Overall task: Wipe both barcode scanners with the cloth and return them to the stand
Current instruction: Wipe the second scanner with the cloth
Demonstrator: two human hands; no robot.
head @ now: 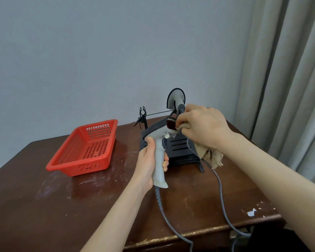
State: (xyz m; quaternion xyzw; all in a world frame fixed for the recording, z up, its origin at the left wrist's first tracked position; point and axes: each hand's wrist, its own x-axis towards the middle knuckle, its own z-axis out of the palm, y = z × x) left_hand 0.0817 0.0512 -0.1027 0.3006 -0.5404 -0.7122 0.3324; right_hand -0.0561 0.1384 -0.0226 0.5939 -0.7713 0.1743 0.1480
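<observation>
Grey scanner (159,142), dark-rimmed red window

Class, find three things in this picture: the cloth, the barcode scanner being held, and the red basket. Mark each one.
cloth (210,156): head view, on the frayed end hanging below the right hand.
barcode scanner (158,160): head view, on the pale grip above the left hand's fingers.
red basket (76,167): head view, on the near rim.

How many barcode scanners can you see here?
2. One scanner is held in the left hand over the table; the second scanner sits on the stand behind the right hand.
</observation>
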